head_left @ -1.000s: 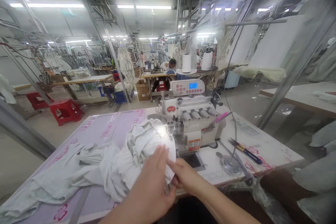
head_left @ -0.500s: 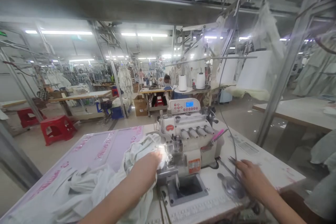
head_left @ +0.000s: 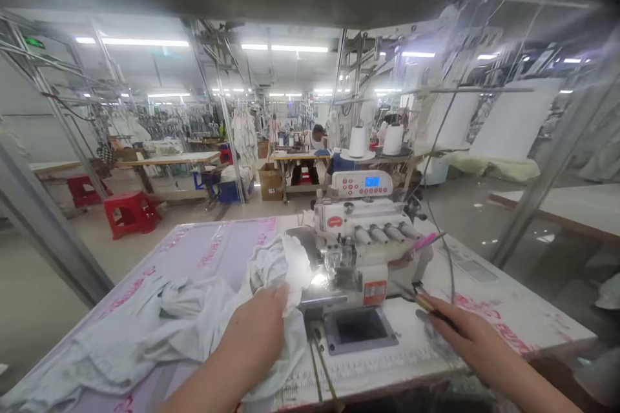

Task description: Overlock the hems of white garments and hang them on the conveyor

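Observation:
My left hand is closed on a pale grey-green garment, just left of the needle area of a white overlock sewing machine. The bunched cloth spreads left over the table, and one lit edge lies beside the presser foot. To the machine's right, my right hand has its fingers wrapped around a slim tool with a brass-coloured part and a dark tip. Its exact kind is unclear. The tip points toward the machine's base.
The sewing table has a lilac, red-printed covering at left. A dark opening sits in front of the machine. A cable hangs at right. Thread cones stand behind. Farther back are a red stool and a seated person.
My left hand has drawn the garment back from the needle area. My right hand, loosely extended before, now grips the slim tool. The view has shifted left.

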Demonstrator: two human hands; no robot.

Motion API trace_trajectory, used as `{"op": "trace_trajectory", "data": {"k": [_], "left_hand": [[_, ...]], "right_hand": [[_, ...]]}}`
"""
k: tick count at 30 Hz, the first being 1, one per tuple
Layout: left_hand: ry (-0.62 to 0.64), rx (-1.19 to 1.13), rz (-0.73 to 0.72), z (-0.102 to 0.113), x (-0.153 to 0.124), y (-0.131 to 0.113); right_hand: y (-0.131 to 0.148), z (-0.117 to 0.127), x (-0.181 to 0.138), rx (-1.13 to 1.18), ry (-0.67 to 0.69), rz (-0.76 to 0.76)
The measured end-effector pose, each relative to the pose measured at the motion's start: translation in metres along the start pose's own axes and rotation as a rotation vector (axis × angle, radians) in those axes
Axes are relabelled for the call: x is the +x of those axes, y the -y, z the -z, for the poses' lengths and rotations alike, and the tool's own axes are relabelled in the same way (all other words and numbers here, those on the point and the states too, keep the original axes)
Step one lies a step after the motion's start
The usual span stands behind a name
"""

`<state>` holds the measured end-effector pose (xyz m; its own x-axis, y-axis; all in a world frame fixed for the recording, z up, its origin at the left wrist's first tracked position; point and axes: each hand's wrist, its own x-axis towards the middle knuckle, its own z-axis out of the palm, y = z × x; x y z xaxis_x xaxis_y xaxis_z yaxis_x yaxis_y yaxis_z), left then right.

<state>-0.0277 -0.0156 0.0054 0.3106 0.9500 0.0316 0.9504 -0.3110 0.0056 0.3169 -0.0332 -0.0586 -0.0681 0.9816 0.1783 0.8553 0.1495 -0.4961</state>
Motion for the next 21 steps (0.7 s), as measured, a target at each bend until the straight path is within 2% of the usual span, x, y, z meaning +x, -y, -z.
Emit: {"op": "trace_trajectory", "data": {"k": [2, 5, 9, 12, 15, 17, 19, 20, 21], "left_hand": [[-0.01, -0.005, -0.022, -0.002, -0.001, -0.002], [-0.026, -0.042, -0.038, -0.003, -0.001, -0.001], [-0.02, -0.079, -0.047, -0.001, 0.0, 0.003], [-0.009, -0.091, -0.039, 0.001, 0.001, 0.0], [0.024, -0.088, -0.026, -0.003, -0.008, -0.006], [0.028, -0.143, -0.078, -0.008, -0.024, -0.004], [0.01, -0.29, -0.183, -0.013, -0.044, 0.004], [-0.026, -0.379, -0.183, -0.016, -0.052, 0.01], [-0.083, -0.459, -0.117, -0.018, -0.058, 0.017]], "right_hand": [[0.054, -0.004, 0.002, 0.106, 0.071, 0.099], [0.111, -0.014, 0.01, -0.036, 0.035, 0.157], [0.137, -0.031, 0.03, -0.382, -0.133, 0.241], [0.145, -0.042, 0.044, -0.502, -0.204, 0.274], [0.148, -0.048, 0.044, -0.456, -0.213, 0.315], [0.136, -0.046, 0.031, -0.344, -0.237, 0.347], [0.105, -0.038, 0.012, -0.216, -0.264, 0.324], [0.082, -0.033, 0.003, -0.177, -0.267, 0.261], [0.053, -0.027, -0.004, -0.172, -0.255, 0.168]]}}
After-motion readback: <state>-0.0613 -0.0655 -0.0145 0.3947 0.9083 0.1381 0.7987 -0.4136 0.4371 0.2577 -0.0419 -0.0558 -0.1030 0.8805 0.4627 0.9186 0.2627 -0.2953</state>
